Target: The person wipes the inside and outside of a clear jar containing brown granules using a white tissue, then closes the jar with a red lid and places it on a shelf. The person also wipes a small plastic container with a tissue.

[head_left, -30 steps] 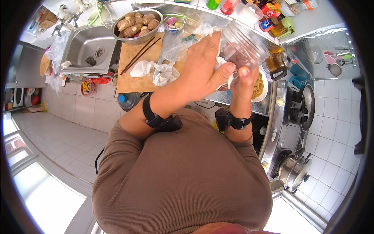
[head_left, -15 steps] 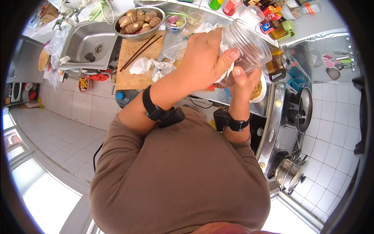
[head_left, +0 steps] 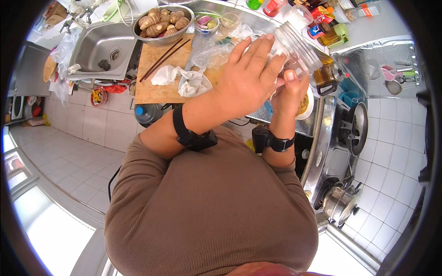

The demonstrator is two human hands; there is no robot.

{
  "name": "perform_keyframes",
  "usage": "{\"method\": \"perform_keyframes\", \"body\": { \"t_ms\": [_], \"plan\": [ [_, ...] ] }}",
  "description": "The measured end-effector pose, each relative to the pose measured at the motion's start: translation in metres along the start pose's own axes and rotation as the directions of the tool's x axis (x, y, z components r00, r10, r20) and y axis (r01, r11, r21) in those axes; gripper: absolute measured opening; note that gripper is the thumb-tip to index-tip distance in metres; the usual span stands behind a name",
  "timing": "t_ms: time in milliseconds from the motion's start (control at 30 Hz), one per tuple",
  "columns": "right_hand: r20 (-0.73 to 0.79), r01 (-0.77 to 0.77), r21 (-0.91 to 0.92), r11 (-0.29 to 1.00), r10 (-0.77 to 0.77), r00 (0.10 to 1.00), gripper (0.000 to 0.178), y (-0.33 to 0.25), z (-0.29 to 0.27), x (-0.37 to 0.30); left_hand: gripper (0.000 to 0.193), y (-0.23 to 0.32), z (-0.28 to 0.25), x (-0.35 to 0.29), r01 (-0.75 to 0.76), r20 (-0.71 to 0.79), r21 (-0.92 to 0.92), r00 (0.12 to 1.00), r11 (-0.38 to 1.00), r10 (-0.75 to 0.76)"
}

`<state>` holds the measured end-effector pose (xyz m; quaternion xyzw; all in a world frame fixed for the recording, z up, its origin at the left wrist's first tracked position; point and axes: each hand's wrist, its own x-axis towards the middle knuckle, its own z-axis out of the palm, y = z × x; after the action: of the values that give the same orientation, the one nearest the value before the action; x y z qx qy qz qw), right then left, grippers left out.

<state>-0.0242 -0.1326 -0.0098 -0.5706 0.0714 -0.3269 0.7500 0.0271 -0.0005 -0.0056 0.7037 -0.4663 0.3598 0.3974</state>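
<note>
A clear, wide-mouthed jar [head_left: 299,48] is tilted in front of me, its ribbed threaded neck toward the upper right. My right hand [head_left: 291,94] grips it from below, thumb up along its side. Across the jar's other side lies my left hand [head_left: 251,76], fingers stretched, pressing a white paper tissue [head_left: 277,47] against it. Most of the tissue and the jar's lower end are hidden by my hands. Both wrists wear black straps with small boxes. Crumpled tissues [head_left: 195,83] lie beside my left forearm, near a wooden cutting board [head_left: 147,94] with dark chopsticks [head_left: 165,60].
A metal bowl of taro [head_left: 137,33] stands behind the board, near a small bowl of cut vegetables [head_left: 206,24]. The sink [head_left: 83,57] is at left. Right of my hands are a white bowl of food [head_left: 309,106], a glass oil pot [head_left: 326,76] and the stove [head_left: 338,161].
My left hand has turned and flattened, its fingers now extended over the jar's side with the tissue. The jar has shifted slightly. My right hand still grips it.
</note>
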Motion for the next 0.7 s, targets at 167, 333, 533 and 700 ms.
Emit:
{"method": "perform_keyframes", "body": {
  "t_ms": [167,333,533,700],
  "plan": [
    [-0.004,-0.019,0.114,0.993,0.019,1.000,0.080,-0.004,0.007,-0.004,0.044,0.004,-0.007,-0.001,-0.006,0.014,-0.034,1.000,0.999,0.007],
    [0.087,-0.012,0.200,0.980,-0.005,0.996,0.085,-0.001,0.009,-0.001,0.042,-0.005,-0.011,0.010,0.179,0.041,-0.198,0.984,0.964,-0.174],
    [0.047,-0.040,0.254,0.966,0.028,0.998,0.090,0.000,-0.003,-0.002,0.046,-0.001,-0.014,0.002,0.157,0.085,-0.227,0.986,0.961,-0.141],
    [0.039,-0.044,0.202,0.978,0.037,0.999,0.098,0.000,-0.008,-0.001,0.050,0.006,-0.004,0.001,0.135,-0.038,-0.275,0.988,0.952,-0.151]
  ]
}}
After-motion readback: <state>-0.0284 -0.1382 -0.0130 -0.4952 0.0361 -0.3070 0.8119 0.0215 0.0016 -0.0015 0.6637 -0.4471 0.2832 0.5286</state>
